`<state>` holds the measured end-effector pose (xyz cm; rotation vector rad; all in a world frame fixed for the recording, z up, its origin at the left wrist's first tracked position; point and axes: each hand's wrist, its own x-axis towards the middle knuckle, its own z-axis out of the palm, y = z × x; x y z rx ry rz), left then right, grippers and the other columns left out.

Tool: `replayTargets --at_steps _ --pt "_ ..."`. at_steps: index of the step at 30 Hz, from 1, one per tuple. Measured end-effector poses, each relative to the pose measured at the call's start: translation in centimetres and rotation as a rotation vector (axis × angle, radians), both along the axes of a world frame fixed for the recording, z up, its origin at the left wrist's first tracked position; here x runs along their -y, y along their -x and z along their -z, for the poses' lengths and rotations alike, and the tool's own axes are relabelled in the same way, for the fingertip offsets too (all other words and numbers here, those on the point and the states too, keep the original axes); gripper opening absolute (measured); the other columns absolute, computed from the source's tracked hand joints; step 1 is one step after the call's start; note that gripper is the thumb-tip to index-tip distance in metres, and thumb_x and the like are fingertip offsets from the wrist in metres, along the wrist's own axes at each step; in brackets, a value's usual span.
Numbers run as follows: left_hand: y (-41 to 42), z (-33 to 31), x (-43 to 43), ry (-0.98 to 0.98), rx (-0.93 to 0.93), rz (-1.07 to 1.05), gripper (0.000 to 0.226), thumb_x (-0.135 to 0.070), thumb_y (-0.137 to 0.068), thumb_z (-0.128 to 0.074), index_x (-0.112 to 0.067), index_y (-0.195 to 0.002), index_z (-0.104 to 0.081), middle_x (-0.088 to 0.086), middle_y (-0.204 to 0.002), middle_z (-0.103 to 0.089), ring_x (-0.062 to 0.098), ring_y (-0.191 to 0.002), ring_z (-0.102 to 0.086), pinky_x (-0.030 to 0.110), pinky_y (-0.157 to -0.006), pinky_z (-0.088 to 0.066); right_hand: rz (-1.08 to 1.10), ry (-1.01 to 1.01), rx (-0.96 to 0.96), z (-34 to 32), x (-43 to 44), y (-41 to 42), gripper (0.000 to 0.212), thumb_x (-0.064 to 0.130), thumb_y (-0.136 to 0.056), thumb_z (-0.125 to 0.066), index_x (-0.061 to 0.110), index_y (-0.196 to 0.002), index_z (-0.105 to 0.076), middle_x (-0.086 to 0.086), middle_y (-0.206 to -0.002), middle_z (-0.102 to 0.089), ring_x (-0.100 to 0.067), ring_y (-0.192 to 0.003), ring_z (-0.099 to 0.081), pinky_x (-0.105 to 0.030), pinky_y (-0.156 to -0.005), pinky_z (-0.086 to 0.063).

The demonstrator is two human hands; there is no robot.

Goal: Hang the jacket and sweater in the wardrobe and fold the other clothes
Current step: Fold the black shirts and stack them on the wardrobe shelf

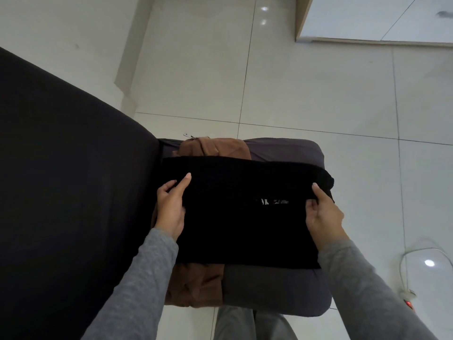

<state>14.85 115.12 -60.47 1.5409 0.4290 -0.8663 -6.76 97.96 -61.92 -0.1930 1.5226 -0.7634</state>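
Gripping the folded black fabric garment [245, 217] at its left and right edges, both hands [171, 207] [323, 212] hold it above a brown garment [196, 283] on the grey cushion [274, 288].

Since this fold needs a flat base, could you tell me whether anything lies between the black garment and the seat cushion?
Yes: a brown garment lies on the seat cushion beneath the left half of the black garment.

A matt black cloth garment [245, 217] is seen over brown fabric [196, 283]; glossy floor tiles [318, 94] reflect light.
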Motion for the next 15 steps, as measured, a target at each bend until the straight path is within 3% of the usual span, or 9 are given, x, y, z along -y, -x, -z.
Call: replayTargets --at_steps 2,4,6,10,15 --pt "0.4 -0.7 -0.3 0.010 -0.016 0.048 0.038 -0.030 -0.079 -0.074 -0.006 -0.106 -0.062 0.007 -0.102 -0.071 0.019 -0.095 -0.069 0.030 -0.074 -0.055 0.035 -0.021 0.050 -0.3 -0.6 -0.3 0.048 0.003 -0.081 -0.071 0.005 -0.125 -0.050 -0.007 -0.091 -0.061 -0.013 -0.079 -0.061 -0.017 -0.062 -0.054" --pt "0.7 -1.1 -0.6 0.011 -0.048 0.064 0.030 -0.032 -0.082 -0.070 -0.009 -0.101 -0.068 0.002 -0.098 -0.073 0.016 -0.094 -0.069 0.029 -0.078 -0.054 -0.031 -0.055 0.138 -0.6 -1.1 -0.6 0.032 0.009 -0.087 -0.066 0.008 -0.117 -0.058 -0.003 -0.096 -0.065 -0.010 -0.081 -0.063 -0.014 -0.060 -0.050" --pt "0.8 -1.2 -0.9 0.010 -0.096 0.087 0.034 -0.035 -0.082 -0.069 -0.015 -0.109 -0.067 0.001 -0.104 -0.072 0.016 -0.099 -0.067 0.032 -0.087 -0.053 -0.154 -0.075 0.175 -0.6 -1.6 -0.9 0.020 0.017 -0.091 -0.061 0.014 -0.110 -0.059 -0.003 -0.105 -0.063 -0.009 -0.090 -0.062 -0.018 -0.068 -0.048" --pt "0.0 -1.2 -1.1 0.028 -0.157 0.146 0.036 -0.035 -0.084 -0.068 -0.015 -0.114 -0.066 0.003 -0.110 -0.070 0.019 -0.107 -0.064 0.035 -0.099 -0.047 -0.371 -0.091 0.169 -0.7 -2.0 -2.2 0.019 0.020 -0.094 -0.056 0.016 -0.112 -0.057 -0.004 -0.104 -0.064 -0.013 -0.096 -0.061 -0.028 -0.089 -0.043" --pt "-1.2 -1.9 -0.8 0.050 -0.096 0.194 0.042 -0.027 -0.081 -0.070 -0.006 -0.117 -0.064 0.006 -0.108 -0.071 0.022 -0.107 -0.064 0.035 -0.100 -0.047 -0.447 -0.169 0.101 -1.0 -1.7 -4.1 0.033 0.014 -0.097 -0.050 0.008 -0.129 -0.048 -0.009 -0.105 -0.062 -0.023 -0.111 -0.056 -0.032 -0.091 -0.042"
